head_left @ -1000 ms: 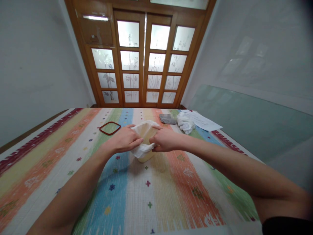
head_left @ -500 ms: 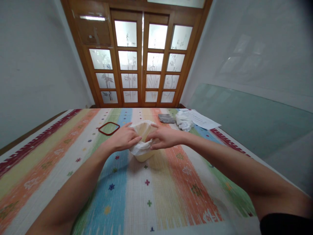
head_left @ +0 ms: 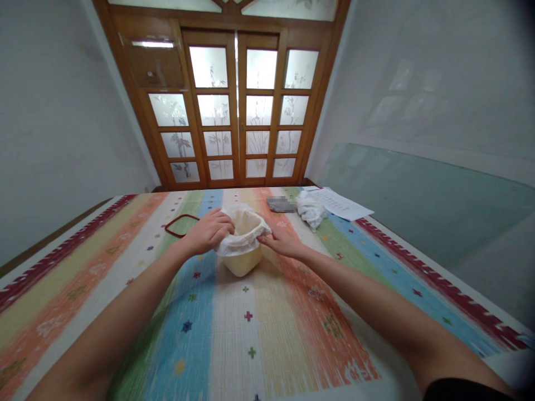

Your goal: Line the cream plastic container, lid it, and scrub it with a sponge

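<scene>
A small cream bin point(head_left: 241, 264) stands upright on the table. A thin white plastic bag point(head_left: 238, 245) lines it and is folded down over its rim. My left hand point(head_left: 210, 231) is closed over the left rim, its fingertips reaching inside and gripping the bag. At the right side my right hand point(head_left: 281, 240) pinches the bag's folded edge against the outside of the bin; some fingers are hidden behind it. Just beyond my left hand lies a dark red rounded-square ring point(head_left: 170, 229), partly covered by that hand.
A striped tablecloth point(head_left: 234, 340) covers the table. Toward the back right lie a grey flat item point(head_left: 281, 205), a crumpled bundle of white plastic bags point(head_left: 311, 209) and a printed paper sheet point(head_left: 345, 205). Wooden glass-paned doors point(head_left: 236, 133) stand past the far edge.
The bag's mouth now sits wider open and lies over the rim. My right hand has moved from inside the opening to the outer right side. My left hand has curled over the left rim.
</scene>
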Motion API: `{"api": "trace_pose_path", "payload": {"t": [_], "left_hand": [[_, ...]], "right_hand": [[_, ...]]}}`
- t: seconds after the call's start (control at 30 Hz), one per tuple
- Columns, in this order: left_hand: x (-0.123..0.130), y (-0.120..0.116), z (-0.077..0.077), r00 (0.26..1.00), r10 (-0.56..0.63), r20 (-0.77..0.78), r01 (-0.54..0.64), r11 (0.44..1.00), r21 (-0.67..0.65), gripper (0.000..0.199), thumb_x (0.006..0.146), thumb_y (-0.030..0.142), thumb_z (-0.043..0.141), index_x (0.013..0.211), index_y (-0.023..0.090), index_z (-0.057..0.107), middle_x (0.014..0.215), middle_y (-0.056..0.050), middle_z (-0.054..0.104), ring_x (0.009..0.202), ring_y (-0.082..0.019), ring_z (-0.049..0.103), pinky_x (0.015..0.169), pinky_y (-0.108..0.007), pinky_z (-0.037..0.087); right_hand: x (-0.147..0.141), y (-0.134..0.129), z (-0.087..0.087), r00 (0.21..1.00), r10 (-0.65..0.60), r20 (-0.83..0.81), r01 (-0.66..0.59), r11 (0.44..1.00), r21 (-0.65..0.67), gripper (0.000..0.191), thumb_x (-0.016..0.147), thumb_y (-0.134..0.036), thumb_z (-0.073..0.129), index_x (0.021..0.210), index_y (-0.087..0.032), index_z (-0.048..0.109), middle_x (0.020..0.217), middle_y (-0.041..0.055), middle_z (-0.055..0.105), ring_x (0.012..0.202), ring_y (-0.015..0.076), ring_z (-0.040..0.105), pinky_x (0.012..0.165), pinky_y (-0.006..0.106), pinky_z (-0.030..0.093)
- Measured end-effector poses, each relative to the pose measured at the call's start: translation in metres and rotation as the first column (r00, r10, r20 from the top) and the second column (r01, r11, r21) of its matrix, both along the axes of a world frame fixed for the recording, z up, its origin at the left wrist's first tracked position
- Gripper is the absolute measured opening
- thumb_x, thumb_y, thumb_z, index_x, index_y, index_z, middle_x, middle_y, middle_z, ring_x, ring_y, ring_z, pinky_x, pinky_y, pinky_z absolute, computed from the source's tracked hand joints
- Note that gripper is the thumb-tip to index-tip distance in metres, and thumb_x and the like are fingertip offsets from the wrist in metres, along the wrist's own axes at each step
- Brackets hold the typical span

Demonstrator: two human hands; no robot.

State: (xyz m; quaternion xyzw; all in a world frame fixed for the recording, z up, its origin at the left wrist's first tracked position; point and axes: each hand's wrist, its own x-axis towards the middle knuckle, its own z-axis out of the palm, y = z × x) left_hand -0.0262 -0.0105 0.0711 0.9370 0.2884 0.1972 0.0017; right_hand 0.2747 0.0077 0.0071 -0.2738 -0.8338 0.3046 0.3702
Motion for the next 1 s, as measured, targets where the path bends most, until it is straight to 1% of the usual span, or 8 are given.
{"api": "trace_pose_path", "payload": {"t": [0.1,0.23,0.33,0.4,0.47,0.57,0.83,1.0], "left_hand": [[-0.001,0.000,-0.007,0.988,0.091,0.123,-0.109,0.983,0.147,0.044,0.107,0.031,0.030,0.103,0.022,0.073,0.120,-0.007,0.074,0.119,-0.026,0.061,0.121,-0.050,0.035],[-0.005,0.004,-0.016,0.948,0.204,0.243,-0.266,0.928,0.260,0.039,0.108,0.034,0.035,0.115,0.021,0.071,0.135,-0.012,0.065,0.128,-0.029,0.056,0.118,-0.052,0.041],[-0.002,0.001,-0.028,0.910,0.210,0.358,-0.315,0.910,0.269,0.043,0.108,0.042,0.037,0.136,0.021,0.061,0.149,-0.016,0.053,0.135,-0.031,0.053,0.117,-0.053,0.043],[0.004,-0.004,-0.038,0.901,0.162,0.403,-0.279,0.927,0.251,0.049,0.107,0.051,0.038,0.143,0.023,0.054,0.152,-0.017,0.049,0.140,-0.032,0.049,0.119,-0.054,0.041],[0.012,-0.008,-0.047,0.891,0.147,0.430,-0.268,0.934,0.235,0.057,0.102,0.059,0.048,0.148,0.025,0.047,0.158,-0.017,0.043,0.146,-0.035,0.043,0.122,-0.057,0.037],[0.021,-0.009,-0.054,0.865,0.194,0.463,-0.322,0.921,0.217,0.068,0.095,0.054,0.065,0.152,0.028,0.040,0.165,-0.017,0.034,0.154,-0.037,0.033,0.125,-0.061,0.031],[0.030,0.007,-0.054,0.851,0.383,0.361,-0.427,0.903,0.050,0.086,0.092,0.043,0.071,0.162,0.031,0.024,0.177,-0.016,0.004,0.164,-0.041,0.009,0.128,-0.067,0.022],[0.022,0.029,-0.057,0.885,0.389,0.255,-0.407,0.913,0.022,0.079,0.091,0.038,0.069,0.160,0.026,0.032,0.175,-0.017,0.020,0.163,-0.038,0.017,0.128,-0.064,0.023]], "right_hand": [[-0.012,-0.006,-0.004,0.997,0.000,-0.074,0.000,1.000,0.003,0.066,0.102,-0.053,0.058,0.161,-0.030,0.041,0.165,0.0076,0.047,0.152,0.0300,0.045,0.126,0.055,0.037],[-0.021,-0.004,-0.006,0.987,-0.043,-0.153,0.041,0.999,-0.016,0.066,0.100,-0.055,0.060,0.159,-0.032,0.043,0.162,0.0079,0.050,0.148,0.0311,0.048,0.121,0.053,0.043],[-0.026,0.001,-0.011,0.980,-0.052,-0.190,0.040,0.997,-0.069,0.069,0.099,-0.056,0.061,0.160,-0.032,0.041,0.157,0.0090,0.055,0.138,0.0298,0.058,0.113,0.050,0.051],[-0.029,0.003,-0.015,0.979,-0.063,-0.193,0.043,0.994,-0.104,0.069,0.099,-0.057,0.062,0.159,-0.030,0.042,0.151,0.0101,0.060,0.132,0.0292,0.062,0.109,0.049,0.054],[-0.030,0.004,-0.021,0.978,-0.080,-0.190,0.055,0.989,-0.137,0.068,0.097,-0.057,0.064,0.156,-0.028,0.046,0.146,0.0116,0.064,0.128,0.0293,0.065,0.106,0.049,0.055],[-0.033,0.006,-0.026,0.973,-0.123,-0.193,0.091,0.982,-0.167,0.065,0.096,-0.058,0.066,0.149,-0.024,0.052,0.143,0.0144,0.065,0.123,0.0293,0.067,0.103,0.049,0.057],[-0.041,0.023,-0.033,0.930,-0.302,-0.208,0.280,0.952,-0.128,0.061,0.093,-0.056,0.067,0.142,-0.022,0.056,0.137,0.0152,0.068,0.119,0.0296,0.068,0.105,0.050,0.055],[-0.052,0.034,-0.047,0.897,-0.338,-0.285,0.316,0.941,-0.123,0.075,0.091,-0.056,0.069,0.156,-0.027,0.045,0.143,0.0130,0.064,0.124,0.0299,0.066,0.105,0.051,0.056]]}}
